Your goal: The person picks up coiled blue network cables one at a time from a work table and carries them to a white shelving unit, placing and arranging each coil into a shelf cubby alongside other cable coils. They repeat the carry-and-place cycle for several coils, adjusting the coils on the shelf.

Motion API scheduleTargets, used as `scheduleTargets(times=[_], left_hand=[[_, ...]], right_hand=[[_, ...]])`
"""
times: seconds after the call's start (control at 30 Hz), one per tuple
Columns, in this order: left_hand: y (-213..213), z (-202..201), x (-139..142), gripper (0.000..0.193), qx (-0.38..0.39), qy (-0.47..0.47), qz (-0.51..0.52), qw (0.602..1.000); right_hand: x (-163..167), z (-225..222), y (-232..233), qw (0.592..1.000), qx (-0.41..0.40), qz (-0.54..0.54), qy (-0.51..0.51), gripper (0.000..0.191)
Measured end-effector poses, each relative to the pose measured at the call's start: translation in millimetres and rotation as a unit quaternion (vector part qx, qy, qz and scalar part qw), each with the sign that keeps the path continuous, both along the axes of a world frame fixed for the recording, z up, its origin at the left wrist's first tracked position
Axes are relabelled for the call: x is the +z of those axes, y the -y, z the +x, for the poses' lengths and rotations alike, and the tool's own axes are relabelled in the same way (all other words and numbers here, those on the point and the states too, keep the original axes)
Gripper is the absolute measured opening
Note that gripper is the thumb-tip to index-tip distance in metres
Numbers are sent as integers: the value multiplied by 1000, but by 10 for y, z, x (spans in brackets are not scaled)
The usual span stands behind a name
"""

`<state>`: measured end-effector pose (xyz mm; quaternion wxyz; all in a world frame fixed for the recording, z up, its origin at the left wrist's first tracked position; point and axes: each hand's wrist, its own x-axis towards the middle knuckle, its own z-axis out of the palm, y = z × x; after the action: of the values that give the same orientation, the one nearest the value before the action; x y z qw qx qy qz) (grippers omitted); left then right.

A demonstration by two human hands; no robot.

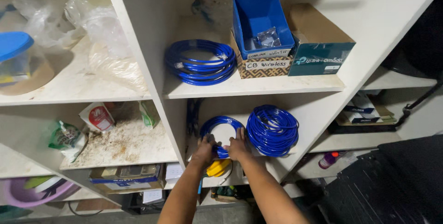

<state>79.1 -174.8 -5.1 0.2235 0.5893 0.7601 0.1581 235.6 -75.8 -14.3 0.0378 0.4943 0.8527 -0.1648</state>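
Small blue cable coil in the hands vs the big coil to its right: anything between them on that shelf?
Nothing: in the head view the small coil and big coil sit side by side, touching or nearly so.

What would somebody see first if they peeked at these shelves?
Bright blue cable coils: a small coil on the middle shelf, gripped by the left hand and right hand, with a bigger coil standing beside it. Another coil lies flat on the shelf above, next to an open blue box.

head-worn view, angled down, near shelves [249,88]
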Motion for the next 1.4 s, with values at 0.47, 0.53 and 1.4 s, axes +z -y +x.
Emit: scheduleTargets(times=[0.47, 0.53, 1.4], left_hand=[[-208, 446, -56, 57, -36, -196, -55, 978], [-210, 479, -122, 58, -18, -187, -62, 980], [152, 439, -119, 84, -57, -230, -115, 965]], right_hand=[[397, 247, 130, 992, 54, -71, 89, 68], [331, 259, 68, 993, 67, -65, 77, 68], [221, 261, 397, 996, 72, 19, 40, 61]])
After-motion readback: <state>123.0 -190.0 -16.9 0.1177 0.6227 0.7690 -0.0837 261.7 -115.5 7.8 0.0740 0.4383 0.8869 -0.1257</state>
